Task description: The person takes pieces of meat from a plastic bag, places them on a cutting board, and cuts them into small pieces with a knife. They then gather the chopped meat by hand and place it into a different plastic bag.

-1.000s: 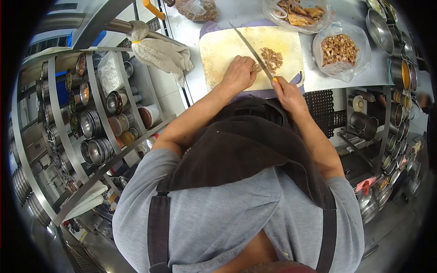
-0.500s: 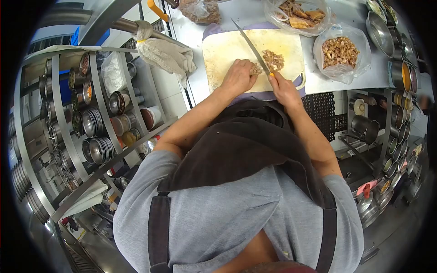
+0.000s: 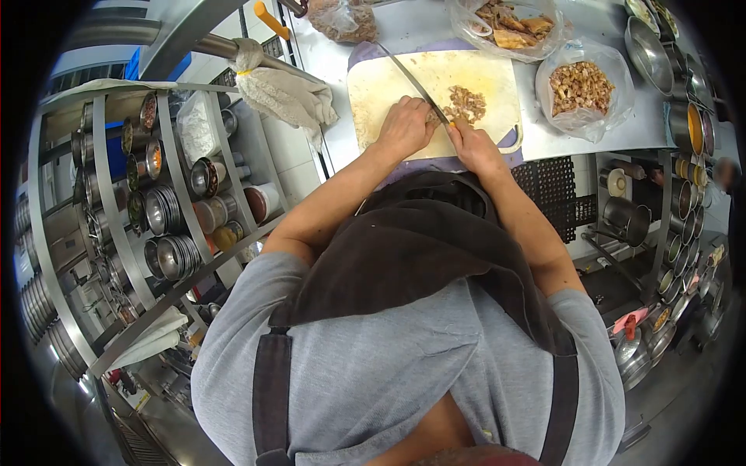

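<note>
A pale cutting board (image 3: 388,89) lies on a purple cloth (image 3: 364,54) on the steel counter. My right hand (image 3: 475,147) is wrapped round the handle of a long knife (image 3: 412,79), whose blade points up and to the left. Left of the blade, my left hand (image 3: 406,128) rests on the board with its fingers curled over a piece of food, mostly hidden beneath them. Chopped brown pieces (image 3: 467,104) form a small pile right of the blade.
Beyond the board's right side are a bag of chopped pieces (image 3: 581,88) and a bag of larger chunks (image 3: 514,29). Another tied bag (image 3: 342,19) sits at the back left. A towel (image 3: 291,92) hangs from a rail, and metal bowls (image 3: 649,56) stand far right.
The knife has shifted left with my right hand, and its blade is tilted further left, close to my left fingers. My left hand has moved slightly.
</note>
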### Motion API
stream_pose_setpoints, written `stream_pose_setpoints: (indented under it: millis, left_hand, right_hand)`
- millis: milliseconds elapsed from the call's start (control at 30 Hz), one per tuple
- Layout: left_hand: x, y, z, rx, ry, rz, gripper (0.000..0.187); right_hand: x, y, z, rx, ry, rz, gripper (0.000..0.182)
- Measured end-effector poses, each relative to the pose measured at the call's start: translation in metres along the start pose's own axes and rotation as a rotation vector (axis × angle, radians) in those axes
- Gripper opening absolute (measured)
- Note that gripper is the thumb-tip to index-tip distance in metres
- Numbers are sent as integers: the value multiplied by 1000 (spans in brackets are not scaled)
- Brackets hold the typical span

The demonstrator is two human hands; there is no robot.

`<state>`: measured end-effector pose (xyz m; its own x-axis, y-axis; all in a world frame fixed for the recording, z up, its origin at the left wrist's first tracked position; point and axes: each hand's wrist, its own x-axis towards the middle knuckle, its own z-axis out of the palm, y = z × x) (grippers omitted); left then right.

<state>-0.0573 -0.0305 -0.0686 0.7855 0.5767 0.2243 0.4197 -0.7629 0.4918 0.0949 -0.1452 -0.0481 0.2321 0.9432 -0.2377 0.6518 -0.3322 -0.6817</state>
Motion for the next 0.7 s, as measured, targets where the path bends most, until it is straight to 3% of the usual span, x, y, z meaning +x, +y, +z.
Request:
stream_pose_setpoints:
  millis: [433,700]
  left_hand:
    - [-2,3,7,33,-17,-48,24]
    - [3,4,-2,24,-87,-56,23]
  right_hand:
    - [-32,11,-5,35,-24,-31,34]
    - [17,1,8,13,15,-22,36]
